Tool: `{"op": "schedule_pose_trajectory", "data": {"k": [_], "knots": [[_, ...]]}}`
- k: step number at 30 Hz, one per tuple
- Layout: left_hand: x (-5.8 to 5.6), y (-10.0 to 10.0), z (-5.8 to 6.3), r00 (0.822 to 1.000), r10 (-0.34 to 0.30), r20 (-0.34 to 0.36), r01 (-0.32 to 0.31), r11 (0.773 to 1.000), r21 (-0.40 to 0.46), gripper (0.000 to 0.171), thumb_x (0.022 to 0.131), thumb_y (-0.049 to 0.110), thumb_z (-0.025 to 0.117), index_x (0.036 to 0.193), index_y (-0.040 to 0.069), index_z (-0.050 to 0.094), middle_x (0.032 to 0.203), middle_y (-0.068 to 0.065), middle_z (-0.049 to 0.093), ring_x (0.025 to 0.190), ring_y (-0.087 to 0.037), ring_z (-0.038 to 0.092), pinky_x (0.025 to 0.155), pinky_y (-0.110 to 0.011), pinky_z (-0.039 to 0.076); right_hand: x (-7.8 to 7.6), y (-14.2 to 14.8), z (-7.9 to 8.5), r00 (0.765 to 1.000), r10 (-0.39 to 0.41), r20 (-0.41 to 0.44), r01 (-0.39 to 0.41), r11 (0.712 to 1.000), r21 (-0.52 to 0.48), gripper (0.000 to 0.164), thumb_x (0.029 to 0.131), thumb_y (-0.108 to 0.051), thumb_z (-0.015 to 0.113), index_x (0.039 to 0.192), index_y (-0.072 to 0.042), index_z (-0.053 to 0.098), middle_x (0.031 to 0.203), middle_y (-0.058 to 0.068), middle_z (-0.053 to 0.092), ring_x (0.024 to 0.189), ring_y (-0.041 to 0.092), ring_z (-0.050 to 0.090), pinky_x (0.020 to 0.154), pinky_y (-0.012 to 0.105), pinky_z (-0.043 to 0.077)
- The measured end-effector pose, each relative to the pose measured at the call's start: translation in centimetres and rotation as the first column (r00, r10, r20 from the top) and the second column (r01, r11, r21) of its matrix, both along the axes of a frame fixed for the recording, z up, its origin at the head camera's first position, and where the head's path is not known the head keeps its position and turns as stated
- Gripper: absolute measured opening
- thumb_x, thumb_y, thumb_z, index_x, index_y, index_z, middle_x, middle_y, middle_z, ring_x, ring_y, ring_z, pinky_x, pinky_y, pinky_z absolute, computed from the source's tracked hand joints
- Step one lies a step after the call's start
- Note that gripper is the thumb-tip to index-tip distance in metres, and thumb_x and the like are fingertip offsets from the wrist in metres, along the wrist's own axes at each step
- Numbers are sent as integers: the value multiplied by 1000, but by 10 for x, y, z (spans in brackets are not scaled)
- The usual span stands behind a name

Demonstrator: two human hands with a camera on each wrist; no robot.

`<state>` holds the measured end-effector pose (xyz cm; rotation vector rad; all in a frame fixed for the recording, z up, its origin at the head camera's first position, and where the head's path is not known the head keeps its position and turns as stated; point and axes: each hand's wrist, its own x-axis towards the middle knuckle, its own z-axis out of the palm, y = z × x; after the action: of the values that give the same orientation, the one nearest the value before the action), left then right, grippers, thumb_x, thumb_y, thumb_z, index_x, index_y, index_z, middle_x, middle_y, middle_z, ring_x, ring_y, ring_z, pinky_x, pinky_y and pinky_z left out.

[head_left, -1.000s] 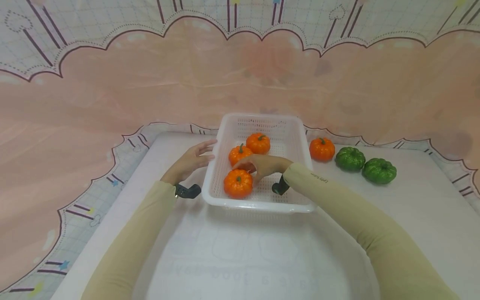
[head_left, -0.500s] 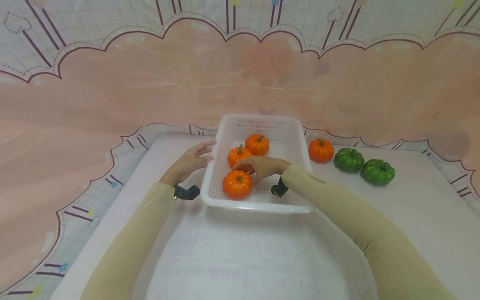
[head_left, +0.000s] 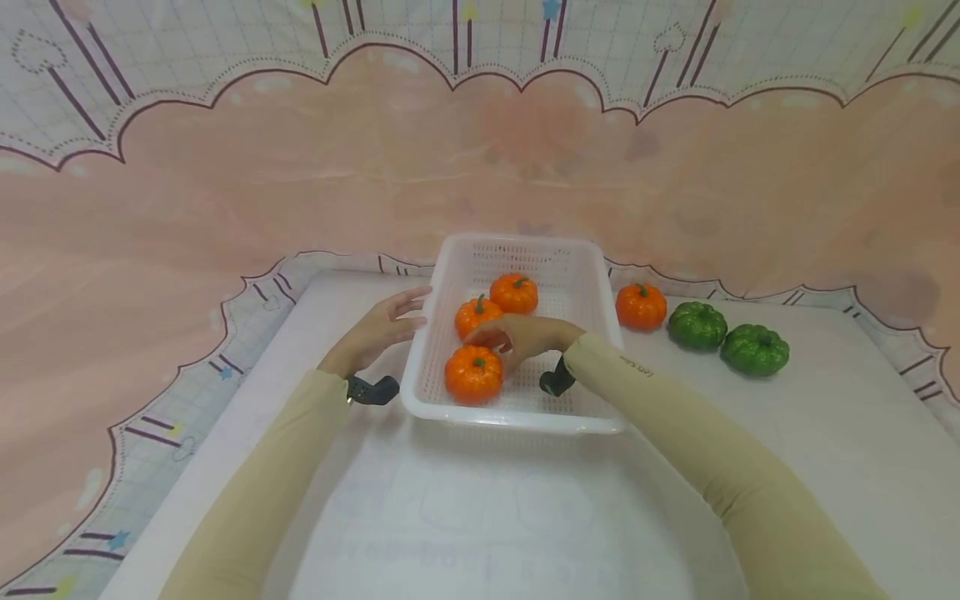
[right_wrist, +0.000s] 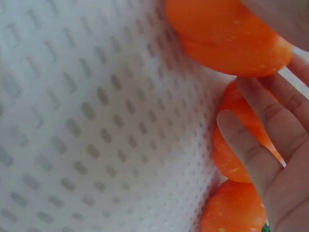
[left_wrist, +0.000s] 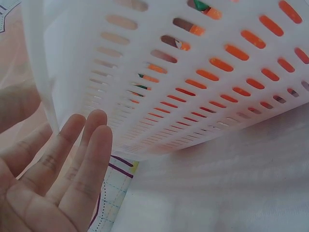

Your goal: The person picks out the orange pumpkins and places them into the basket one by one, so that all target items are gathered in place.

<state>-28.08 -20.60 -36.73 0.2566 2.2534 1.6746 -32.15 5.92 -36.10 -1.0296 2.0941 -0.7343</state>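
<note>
A white plastic basket with slotted walls holds three orange pumpkins. My right hand reaches inside and grips the front pumpkin, thumb on its right side and fingers round its back. In the right wrist view the thumb and fingers lie on either side of that pumpkin. Behind it sit a middle pumpkin, partly hidden by the fingers, and a rear pumpkin. My left hand is at the basket's left side; in the left wrist view its straight fingers lie against the outer wall.
Right of the basket, another orange pumpkin and two green pumpkins stand in a row on the white table. A patterned peach cloth hangs behind the table's far edge.
The whole head view has shifted slightly, so everything sits a little lower. Both hands, the basket and the pumpkins keep their places relative to each other.
</note>
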Motion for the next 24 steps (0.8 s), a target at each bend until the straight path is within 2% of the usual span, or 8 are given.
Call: {"op": "schedule_pose_trajectory", "data": {"k": [6, 10, 17, 20, 24], "knots": [[-1, -1, 1, 1000, -12, -14, 12, 1000, 3, 67, 93, 20, 58, 150, 15, 23, 154, -15, 25, 138, -38, 33, 111, -54, 32, -7, 2, 2, 999, 32, 5, -32, 996, -83, 68, 77, -11, 75, 137, -7, 45, 141, 8, 49, 128, 24, 48, 109, 41, 40], [-1, 0, 3, 1000, -5, -11, 5, 1000, 0, 66, 93, 21, 58, 149, 16, 25, 154, -15, 25, 138, -37, 33, 111, -54, 32, -8, 4, 5, 999, 26, 29, -22, 993, -114, 70, 76, -9, 75, 138, -4, 43, 143, 11, 47, 130, 27, 46, 110, 43, 39], [-1, 0, 1, 1000, -11, -14, 11, 1000, 9, 66, 93, 19, 58, 150, 14, 23, 154, -16, 25, 140, -37, 29, 112, -54, 30, -8, 6, 11, 997, -6, 71, 18, 986, -167, 69, 78, -8, 74, 139, -4, 41, 146, 13, 41, 135, 30, 41, 109, 47, 39], [-2, -1, -1, 1000, -8, -9, 8, 1000, 13, 66, 93, 19, 58, 150, 15, 24, 154, -15, 25, 140, -37, 29, 112, -53, 30, -8, 8, 14, 998, -10, 61, 22, 980, -196, 68, 79, -8, 73, 139, -3, 41, 147, 14, 40, 136, 31, 39, 107, 47, 40], [-1, 0, -2, 1000, 1, -4, -1, 1000, -1, 66, 92, 21, 60, 149, 19, 26, 154, -13, 26, 140, -35, 30, 112, -53, 31, -8, 10, 17, 998, -50, 36, 57, 976, -208, 67, 80, -11, 72, 139, -8, 42, 146, 8, 43, 136, 26, 40, 107, 43, 42]]}}
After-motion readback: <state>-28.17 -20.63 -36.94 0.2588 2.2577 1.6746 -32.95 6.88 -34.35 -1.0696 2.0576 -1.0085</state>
